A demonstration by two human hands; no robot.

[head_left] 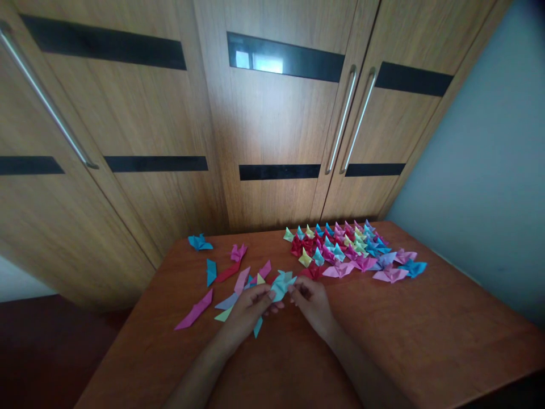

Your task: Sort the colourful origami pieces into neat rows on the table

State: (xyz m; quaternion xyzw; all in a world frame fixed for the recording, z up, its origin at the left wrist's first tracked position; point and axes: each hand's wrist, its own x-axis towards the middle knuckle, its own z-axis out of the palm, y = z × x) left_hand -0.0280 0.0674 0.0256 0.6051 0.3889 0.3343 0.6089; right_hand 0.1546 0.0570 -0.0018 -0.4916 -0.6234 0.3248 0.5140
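A light aqua folded-paper piece [282, 286] with pointed corners is held up over the table between my two hands. My left hand [254, 307] pinches its left side between thumb and fingers. At its right edge, my right hand [312, 296] grips a corner with closed fingertips. Just behind and left of my left hand lie flat folded paper strips, among them a pink one [242, 279], a lilac one [227, 301] and a magenta one [195, 310]. Part of this pile is hidden by my left hand.
Rows of colourful folded-paper shapes [339, 253] stand at the table's back right. A blue folded piece [200, 242], a magenta piece [238, 253], a blue strip [211, 272] and a red strip [228, 272] lie at back left. Wooden cupboard doors [276, 125] rise behind the brown table [374, 335].
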